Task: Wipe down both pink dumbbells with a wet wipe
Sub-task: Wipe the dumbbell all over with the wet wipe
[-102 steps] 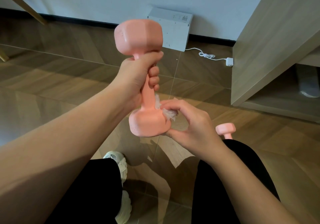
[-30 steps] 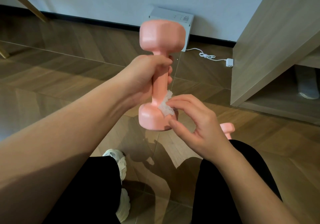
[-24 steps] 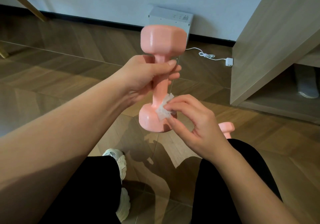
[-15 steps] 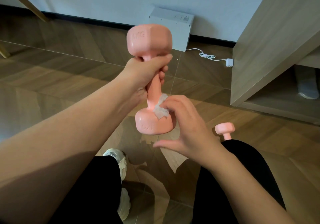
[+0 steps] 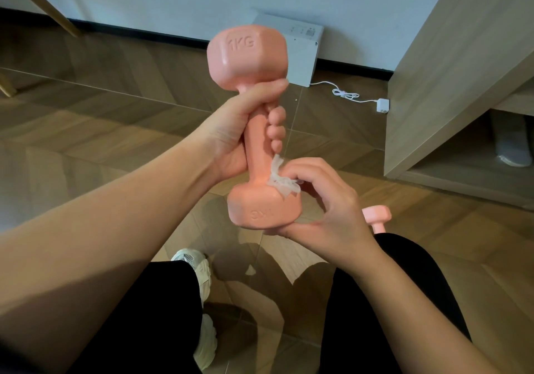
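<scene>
Upright, pink dumbbell (image 5: 254, 131) gripped by left hand (image 5: 231, 136) fingers; right hand (image 5: 326, 209) fingers pinch wet wipe (image 5: 281, 181) against its lower head.

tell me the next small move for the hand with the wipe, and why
Probably slide the wet wipe down over the lower head of the held pink dumbbell. The right hand pinches it where the handle meets that head. The left hand grips the handle just above, blocking upward strokes, and the head's faces lie right below.
</scene>
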Available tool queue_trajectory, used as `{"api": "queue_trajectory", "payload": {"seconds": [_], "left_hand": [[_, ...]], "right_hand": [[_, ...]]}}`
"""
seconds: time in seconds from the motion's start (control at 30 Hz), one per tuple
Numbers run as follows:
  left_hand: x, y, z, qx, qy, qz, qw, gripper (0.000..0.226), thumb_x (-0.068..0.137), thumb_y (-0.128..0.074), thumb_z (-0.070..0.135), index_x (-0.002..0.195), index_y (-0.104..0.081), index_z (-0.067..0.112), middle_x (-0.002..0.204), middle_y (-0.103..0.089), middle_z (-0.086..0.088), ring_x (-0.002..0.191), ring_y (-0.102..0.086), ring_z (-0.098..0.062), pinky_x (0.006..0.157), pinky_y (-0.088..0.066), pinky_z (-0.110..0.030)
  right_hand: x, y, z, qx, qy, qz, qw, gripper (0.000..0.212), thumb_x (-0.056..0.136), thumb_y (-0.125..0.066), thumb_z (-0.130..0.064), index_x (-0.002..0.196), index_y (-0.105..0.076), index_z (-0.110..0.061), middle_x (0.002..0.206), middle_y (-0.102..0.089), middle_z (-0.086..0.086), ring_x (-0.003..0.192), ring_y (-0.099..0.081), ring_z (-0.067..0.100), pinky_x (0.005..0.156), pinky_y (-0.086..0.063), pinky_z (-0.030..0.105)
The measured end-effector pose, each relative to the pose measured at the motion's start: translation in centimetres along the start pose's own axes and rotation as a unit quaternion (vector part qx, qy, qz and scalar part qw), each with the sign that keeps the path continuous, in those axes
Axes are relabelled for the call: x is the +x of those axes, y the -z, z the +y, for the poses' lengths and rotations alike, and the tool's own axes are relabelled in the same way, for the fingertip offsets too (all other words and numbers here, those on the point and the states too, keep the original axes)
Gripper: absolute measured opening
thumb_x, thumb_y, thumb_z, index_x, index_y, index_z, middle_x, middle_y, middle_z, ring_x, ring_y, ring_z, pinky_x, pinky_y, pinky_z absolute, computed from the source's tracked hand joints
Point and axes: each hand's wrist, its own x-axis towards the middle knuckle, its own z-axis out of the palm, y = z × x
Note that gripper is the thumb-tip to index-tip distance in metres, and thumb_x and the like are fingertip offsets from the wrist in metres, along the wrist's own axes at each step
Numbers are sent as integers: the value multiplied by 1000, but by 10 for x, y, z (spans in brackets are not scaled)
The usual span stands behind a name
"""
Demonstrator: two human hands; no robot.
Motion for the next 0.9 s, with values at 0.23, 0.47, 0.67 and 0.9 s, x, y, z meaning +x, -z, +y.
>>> {"api": "queue_trajectory", "payload": {"seconds": [0.23, 0.47, 0.67, 0.9], "left_hand": [[8, -4, -7, 82, -46, 166, 982, 34, 89, -64, 20, 62, -44, 19, 43, -37, 5, 36, -34, -10, 42, -35, -20], [9, -2, -13, 124, -101, 231, 960, 20, 87, -68, 18, 74, -53, 16, 45, -45, 3, 41, -42, -11, 43, -39, -21], [12, -4, -16, 154, -96, 253, 950, 19, 84, -75, 22, 76, -60, 15, 46, -47, 3, 44, -45, -11, 46, -43, -21], [8, -10, -13, 112, -76, 206, 969, 20, 84, -75, 19, 74, -58, 17, 47, -42, 2, 45, -38, -12, 43, -35, -21]], "right_hand": [[-1, -9, 8, -77, 9, -28, 997, 53, 70, -88, -22, 113, -60, -8, 114, -59, 0, 111, -48, -2, 92, -39, 13], [1, -13, 2, -129, 4, -77, 989, 46, 80, -74, -34, 117, -61, -9, 122, -55, 1, 115, -50, 11, 96, -46, 33], [1, -23, -4, -150, -6, -72, 986, 30, 92, -55, -34, 109, -68, -13, 114, -60, 0, 111, -50, 10, 95, -41, 32], [1, -11, 7, -71, -34, 13, 997, 25, 98, -47, -22, 100, -69, -9, 102, -63, -5, 99, -58, 6, 81, -50, 28]]}}
